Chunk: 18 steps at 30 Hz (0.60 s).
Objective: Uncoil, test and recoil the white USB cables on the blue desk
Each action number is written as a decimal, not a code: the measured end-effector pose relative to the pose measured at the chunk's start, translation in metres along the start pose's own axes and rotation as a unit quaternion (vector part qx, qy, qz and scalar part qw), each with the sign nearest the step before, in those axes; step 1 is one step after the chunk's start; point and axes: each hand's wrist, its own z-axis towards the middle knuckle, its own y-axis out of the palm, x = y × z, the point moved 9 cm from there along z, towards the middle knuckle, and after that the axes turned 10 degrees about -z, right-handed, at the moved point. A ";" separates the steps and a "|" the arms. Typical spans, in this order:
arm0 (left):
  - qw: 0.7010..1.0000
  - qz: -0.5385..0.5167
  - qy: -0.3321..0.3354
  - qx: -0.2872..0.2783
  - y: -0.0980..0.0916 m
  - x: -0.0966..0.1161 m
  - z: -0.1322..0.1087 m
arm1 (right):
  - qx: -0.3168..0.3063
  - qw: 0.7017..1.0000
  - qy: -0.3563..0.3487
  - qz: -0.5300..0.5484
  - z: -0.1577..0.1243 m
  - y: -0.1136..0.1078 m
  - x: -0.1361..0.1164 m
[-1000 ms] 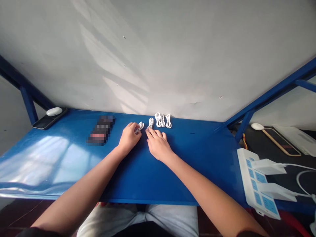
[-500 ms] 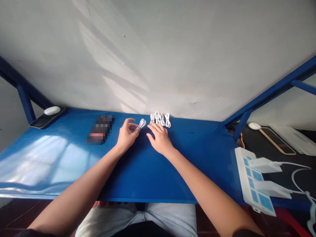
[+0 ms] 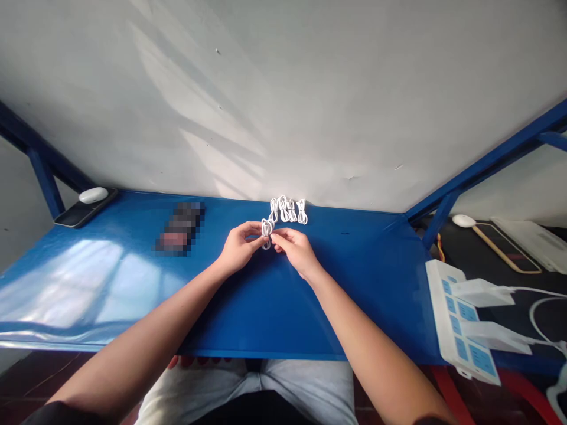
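A small coiled white cable (image 3: 266, 231) hangs between my left hand (image 3: 241, 247) and my right hand (image 3: 296, 249), pinched by the fingertips of both. Just beyond my fingers, a row of several bundled white cables (image 3: 287, 210) lies along the far edge of the blue table top (image 3: 283, 307). Neither hand touches that row, though the held coil sits close to its left end. My fingers hide part of the held coil.
A pixelated dark object (image 3: 179, 228) lies left of my hands. A phone (image 3: 73, 218) with a white oval object (image 3: 93, 195) sits at the far left corner. A white power strip (image 3: 456, 321) with plugged-in chargers lies at the right, beyond the table's end.
My hands have come together. The right hand has moved left off the cable row and now shares the coil the left hand held. The coil has shifted right.
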 end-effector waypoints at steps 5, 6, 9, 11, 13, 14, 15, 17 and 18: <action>0.997 -0.064 -0.032 -0.024 0.010 -0.003 -0.001 | 0.006 1.000 -0.016 -0.012 -0.002 -0.006 -0.008; 0.995 -0.079 -0.047 -0.025 0.011 -0.006 -0.001 | 0.006 1.000 -0.017 -0.012 -0.002 -0.007 -0.008; 0.989 -0.116 -0.094 -0.019 0.012 -0.013 -0.003 | 0.001 1.000 -0.023 -0.011 -0.003 -0.009 -0.010; 0.984 -0.134 -0.116 -0.011 0.012 -0.015 -0.005 | -0.002 0.999 -0.039 -0.028 -0.004 -0.011 -0.013; 0.979 -0.154 -0.136 -0.005 0.011 -0.017 -0.006 | 0.003 0.994 -0.075 -0.076 -0.006 -0.012 -0.021; 0.975 -0.164 -0.147 -0.003 0.010 -0.018 -0.007 | 0.007 0.988 -0.103 -0.111 -0.008 -0.013 -0.027; 0.972 -0.172 -0.161 -0.002 0.010 -0.020 -0.008 | 0.012 0.979 -0.137 -0.152 -0.011 -0.012 -0.034; 0.963 -0.186 -0.195 -0.004 0.010 -0.023 -0.009 | 0.017 0.950 -0.209 -0.230 -0.018 -0.010 -0.050; 0.957 -0.193 -0.216 -0.009 0.011 -0.025 -0.011 | 0.016 0.935 -0.239 -0.261 -0.021 -0.009 -0.056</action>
